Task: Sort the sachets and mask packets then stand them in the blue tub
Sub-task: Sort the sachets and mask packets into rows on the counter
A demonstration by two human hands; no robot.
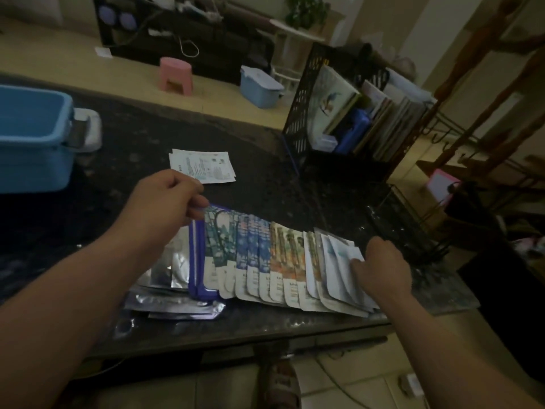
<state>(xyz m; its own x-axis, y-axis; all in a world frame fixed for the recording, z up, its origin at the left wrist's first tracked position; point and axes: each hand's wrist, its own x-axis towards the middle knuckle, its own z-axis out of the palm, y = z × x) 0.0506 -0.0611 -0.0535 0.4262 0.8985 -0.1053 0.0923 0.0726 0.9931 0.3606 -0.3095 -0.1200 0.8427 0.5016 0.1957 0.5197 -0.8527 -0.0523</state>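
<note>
Several mask packets [274, 261] lie fanned in an overlapping row on the dark stone table [259, 187]: green, blue, orange, then white ones at the right. My left hand [168, 199] pinches the top of a purple-edged packet [197, 255] at the row's left end. My right hand [380, 267] rests with fingers on the white packets [339, 270]. Silver packets [174, 296] lie under the left end. A small stack of white sachets [203, 166] sits farther back. The blue tub [32, 137] stands at the far left, cut by the frame edge.
A black mesh file rack [333, 113] holding books and papers stands at the back right of the table. A dark wire stand [413, 231] sits right of my right hand. On the floor beyond are a pink stool [175, 75] and a lidded blue box [259, 85].
</note>
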